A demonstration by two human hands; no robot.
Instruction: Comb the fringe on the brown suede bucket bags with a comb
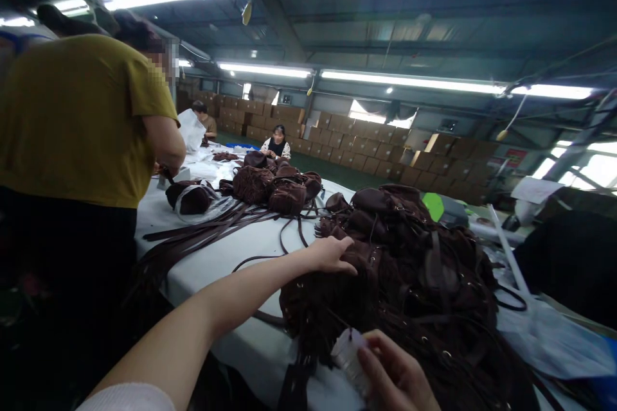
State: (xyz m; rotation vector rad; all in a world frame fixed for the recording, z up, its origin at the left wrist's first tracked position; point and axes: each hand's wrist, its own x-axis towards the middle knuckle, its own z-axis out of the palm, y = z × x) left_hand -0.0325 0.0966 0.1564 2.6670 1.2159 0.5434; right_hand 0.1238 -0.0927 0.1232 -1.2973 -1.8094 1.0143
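Dark brown handbags (409,282) lie heaped on the white-covered table (255,237); the left hand (332,254), thumb and fingers apart, touches them. Beside the heap, the right hand (393,369) pinches a whitish tag-like piece (350,359), any print too blurred to read.

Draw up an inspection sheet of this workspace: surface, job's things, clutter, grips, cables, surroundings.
Surface: white-covered table, showing between the goods.
Job's things: heap of dark brown bags on the table; white piece, exact type unclear.
Clutter: loose dark straps at the table's left edge; clear plastic at right; bright green item beyond the heap.
Grips: left grip, a bare hand, lies on the heap, grasp unclear; right grip, also bare, holds the white piece.
Cables: hanging cords with pale yellow ends overhead; power cables on the table, nothing seen.
Surroundings: co-worker in a mustard top at left; two people farther off; stacked cardboard boxes; lit tube lights.
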